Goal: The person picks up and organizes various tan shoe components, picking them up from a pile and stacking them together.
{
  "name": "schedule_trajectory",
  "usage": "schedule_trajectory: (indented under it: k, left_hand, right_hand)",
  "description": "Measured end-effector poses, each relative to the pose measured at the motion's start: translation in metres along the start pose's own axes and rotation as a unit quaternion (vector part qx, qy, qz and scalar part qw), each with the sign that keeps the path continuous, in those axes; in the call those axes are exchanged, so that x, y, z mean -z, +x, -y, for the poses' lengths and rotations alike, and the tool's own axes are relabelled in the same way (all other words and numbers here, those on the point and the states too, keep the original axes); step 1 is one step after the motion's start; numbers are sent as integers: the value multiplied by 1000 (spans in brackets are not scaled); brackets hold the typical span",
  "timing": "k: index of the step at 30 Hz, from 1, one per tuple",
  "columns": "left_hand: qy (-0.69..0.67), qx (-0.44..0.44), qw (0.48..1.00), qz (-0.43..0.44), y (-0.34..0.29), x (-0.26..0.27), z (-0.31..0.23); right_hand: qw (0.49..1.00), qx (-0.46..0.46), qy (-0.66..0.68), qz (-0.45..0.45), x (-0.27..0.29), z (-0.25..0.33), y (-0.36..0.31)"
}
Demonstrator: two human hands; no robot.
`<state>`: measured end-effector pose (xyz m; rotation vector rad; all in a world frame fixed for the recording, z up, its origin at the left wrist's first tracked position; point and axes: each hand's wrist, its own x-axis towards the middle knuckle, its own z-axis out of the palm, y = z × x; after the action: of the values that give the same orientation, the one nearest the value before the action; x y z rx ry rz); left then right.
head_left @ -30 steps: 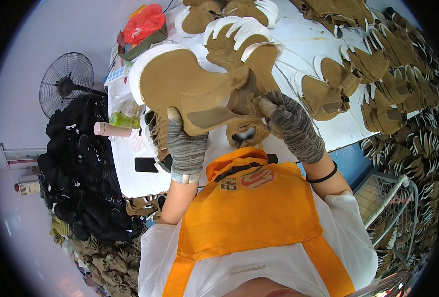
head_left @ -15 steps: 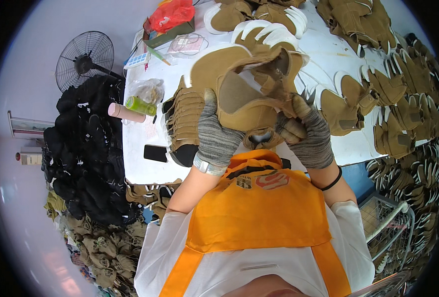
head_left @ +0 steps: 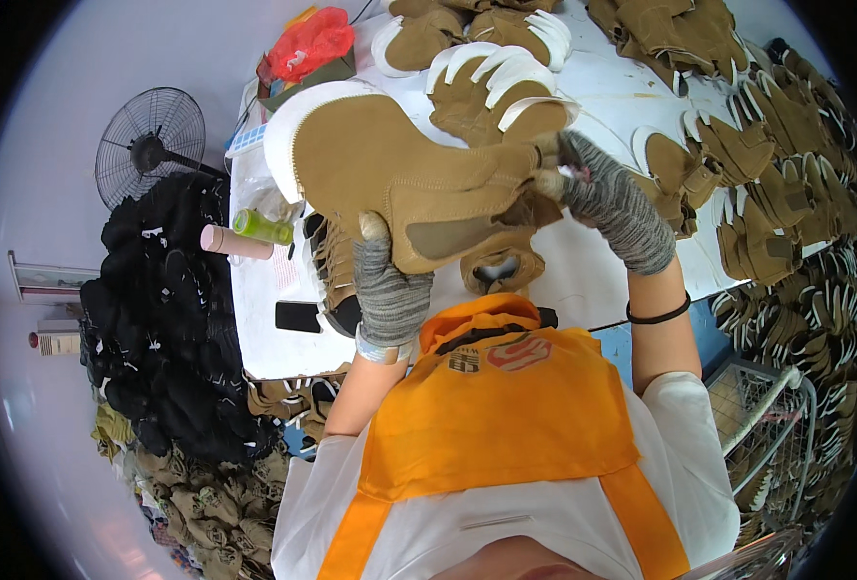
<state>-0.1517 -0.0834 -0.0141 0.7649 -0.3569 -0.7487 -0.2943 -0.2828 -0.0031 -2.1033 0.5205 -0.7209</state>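
A tan suede boot upper (head_left: 380, 159) with a white stitched rim at its toe end is stretched out flat above the table, and both my hands hold it. My left hand (head_left: 390, 290), in a grey knitted fingerless glove, grips its lower edge with the thumb on top. At the opposite, right-hand end, my gloved right hand (head_left: 612, 198) pinches the upper's edge; its fingertips are partly hidden. Just below the held piece lies another tan upper (head_left: 502, 269), its opening facing up. A row of stacked tan uppers (head_left: 332, 253) is partly covered behind my left hand.
More tan uppers with white rims (head_left: 491, 82) lie at the far side of the white table (head_left: 264, 338), and others (head_left: 757, 232) along the right. At left are a phone (head_left: 298, 317), a pink bottle (head_left: 236, 242) and a green one (head_left: 262, 227). A wire cart (head_left: 762, 425) stands right.
The upper has been turned from its folded, gaping position to lie flat, toe end to the left. My right hand has risen; my left has shifted slightly left.
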Motion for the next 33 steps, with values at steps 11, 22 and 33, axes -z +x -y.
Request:
schedule_trajectory:
  k: [11, 22, 33]
  left_hand:
    - [88, 8, 992, 89, -6, 6, -7]
    - [206, 63, 964, 158, -2, 104, 31]
    - [-136, 118, 981, 67, -23, 9, -18]
  right_hand:
    - [970, -100, 124, 182, 9, -14, -30]
    - [957, -173, 217, 82, -4, 49, -54]
    - [969, -134, 182, 103, -1, 73, -55]
